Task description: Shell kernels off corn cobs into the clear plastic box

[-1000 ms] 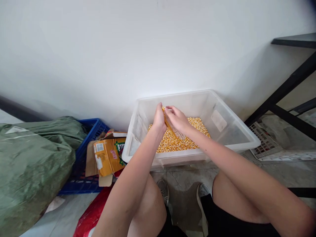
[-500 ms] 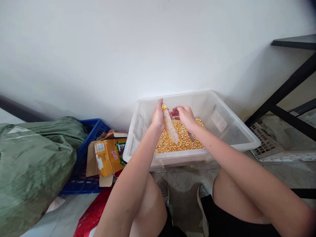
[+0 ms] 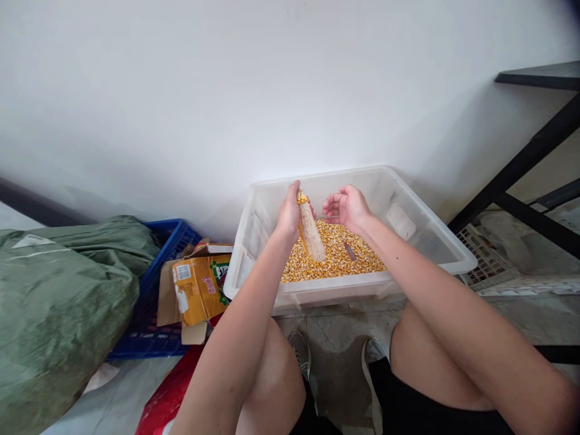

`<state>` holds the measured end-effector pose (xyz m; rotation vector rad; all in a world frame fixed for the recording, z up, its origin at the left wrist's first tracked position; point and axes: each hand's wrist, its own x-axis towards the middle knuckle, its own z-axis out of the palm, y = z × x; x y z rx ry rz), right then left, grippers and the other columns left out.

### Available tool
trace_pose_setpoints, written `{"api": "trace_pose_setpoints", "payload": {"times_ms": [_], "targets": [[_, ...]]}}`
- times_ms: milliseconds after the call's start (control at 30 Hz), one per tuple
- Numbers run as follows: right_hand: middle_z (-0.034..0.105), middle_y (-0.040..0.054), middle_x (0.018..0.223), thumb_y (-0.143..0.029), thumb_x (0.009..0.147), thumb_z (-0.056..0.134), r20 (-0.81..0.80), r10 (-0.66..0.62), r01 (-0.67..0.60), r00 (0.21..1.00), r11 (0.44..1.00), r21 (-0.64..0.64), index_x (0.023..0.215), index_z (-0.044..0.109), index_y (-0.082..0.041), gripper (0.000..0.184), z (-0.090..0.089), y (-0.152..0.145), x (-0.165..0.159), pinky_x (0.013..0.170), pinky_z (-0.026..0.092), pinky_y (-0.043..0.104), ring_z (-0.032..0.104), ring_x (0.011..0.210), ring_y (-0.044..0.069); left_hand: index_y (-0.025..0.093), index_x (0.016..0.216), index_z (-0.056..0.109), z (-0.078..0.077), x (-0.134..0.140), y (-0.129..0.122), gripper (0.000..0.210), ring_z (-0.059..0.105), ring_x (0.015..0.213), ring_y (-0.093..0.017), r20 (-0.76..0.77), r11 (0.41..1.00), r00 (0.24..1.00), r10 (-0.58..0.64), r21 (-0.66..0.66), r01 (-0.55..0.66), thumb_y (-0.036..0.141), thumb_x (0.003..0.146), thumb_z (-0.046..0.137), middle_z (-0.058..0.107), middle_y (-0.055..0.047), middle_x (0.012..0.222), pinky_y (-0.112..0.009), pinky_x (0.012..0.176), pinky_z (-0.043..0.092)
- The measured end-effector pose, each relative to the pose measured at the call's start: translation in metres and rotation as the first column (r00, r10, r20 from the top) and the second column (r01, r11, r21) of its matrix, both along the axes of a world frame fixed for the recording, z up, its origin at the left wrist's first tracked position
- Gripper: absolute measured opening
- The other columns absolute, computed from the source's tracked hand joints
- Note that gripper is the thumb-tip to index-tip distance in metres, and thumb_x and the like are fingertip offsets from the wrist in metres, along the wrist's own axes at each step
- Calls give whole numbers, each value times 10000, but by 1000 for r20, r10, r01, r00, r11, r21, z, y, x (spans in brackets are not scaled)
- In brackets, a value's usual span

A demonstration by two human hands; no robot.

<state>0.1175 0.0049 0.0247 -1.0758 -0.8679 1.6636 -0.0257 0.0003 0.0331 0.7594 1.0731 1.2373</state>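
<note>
My left hand [image 3: 290, 211] is closed around the upper end of a corn cob [image 3: 311, 234], which slants down over the loose corn kernels [image 3: 294, 269]. Most of the cob's visible side is bare and pale, with yellow kernels at the top and along the left edge. To the right, my right hand [image 3: 347, 208] is held apart from the cob, palm partly turned in, its fingers curved and apart with nothing seen in them. Kernels cover the bottom of a translucent plastic tub [image 3: 439, 244]. A small dark tool-like piece [image 3: 350, 251] lies on the kernels.
Left of the tub are a torn yellow cardboard box [image 3: 199, 290], a blue crate [image 3: 149, 338] and a large green sack [image 3: 63, 302]. A red bag [image 3: 170, 393] lies by my leg. A black metal frame [image 3: 521, 163] and a white basket [image 3: 484, 260] stand at right.
My right hand has moved away from the cob, to the right and slightly up, and its palm has turned into view. My left hand still holds the cob in nearly the same place.
</note>
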Motion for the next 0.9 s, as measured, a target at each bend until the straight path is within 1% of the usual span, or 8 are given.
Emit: {"api": "trace_pose_setpoints", "payload": {"times_ms": [100, 200, 400, 600, 700, 800, 833, 900], "targets": [[410, 2, 446, -329, 875, 323, 23, 31, -32, 999, 999, 29, 540, 410, -232, 359, 3, 3, 9, 482, 425, 262, 354, 425, 127, 200, 643, 521, 1, 2, 0, 481, 542, 494, -135, 24, 1000, 1000, -7, 23, 6, 647, 811, 573, 498, -4, 513, -269, 542, 431], [287, -48, 419, -269, 831, 431, 38, -6, 3, 999, 997, 77, 517, 353, -230, 327, 3, 4, 10, 472, 361, 236, 233, 410, 100, 199, 637, 516, 1, 3, -1, 474, 544, 507, -134, 35, 999, 999, -18, 44, 16, 632, 822, 566, 495, -5, 511, -265, 547, 437], [349, -43, 429, -221, 771, 479, -69, -57, 62, 996, 996, 66, 563, 418, -216, 217, -1, 6, 9, 485, 353, 241, 278, 429, 104, 199, 649, 519, 2, 4, -2, 485, 523, 487, -117, 56, 1000, 998, -11, 27, 10, 654, 801, 587, 494, 8, 511, -254, 550, 438], [412, 9, 449, -327, 791, 343, -179, 132, -137, 975, 990, -18, 550, 403, -225, 269, 1, 6, 15, 444, 328, 269, 337, 425, 131, 198, 647, 523, 2, 4, -2, 486, 515, 466, -118, 38, 1000, 999, -10, 7, 9, 654, 804, 580, 511, 1, 504, -255, 533, 434], [322, -20, 401, -303, 768, 401, -142, 191, -191, 971, 981, 10, 523, 328, -236, 264, 0, 5, 12, 424, 280, 252, 267, 400, 114, 197, 644, 522, 1, 4, -2, 483, 519, 469, -119, 29, 1000, 1000, -12, 25, 12, 647, 814, 565, 508, -1, 503, -251, 530, 432], [277, -48, 400, -255, 742, 469, -94, 130, -127, 987, 991, 34, 510, 308, -224, 284, -3, 4, 6, 412, 238, 228, 200, 394, 86, 194, 643, 522, 1, 3, -1, 493, 527, 480, -123, 7, 999, 1000, -14, 36, 14, 654, 815, 555, 511, -9, 508, -257, 539, 439], [315, -42, 412, -250, 745, 479, -59, 82, -80, 995, 996, 40, 512, 342, -217, 272, -4, 3, 3, 414, 251, 224, 225, 398, 84, 193, 646, 524, 1, 3, -1, 497, 531, 486, -127, -2, 999, 1000, -13, 33, 13, 659, 814, 554, 514, -13, 512, -262, 544, 444], [478, -3, 498, -265, 770, 502, 39, -13, 9, 999, 997, 78, 565, 473, -196, 218, -7, 1, -3, 445, 336, 226, 361, 440, 94, 192, 655, 529, 0, 3, 0, 505, 545, 505, -138, -10, 1000, 1000, -9, 23, 9, 673, 807, 556, 522, -23, 523, -276, 565, 456]]}}
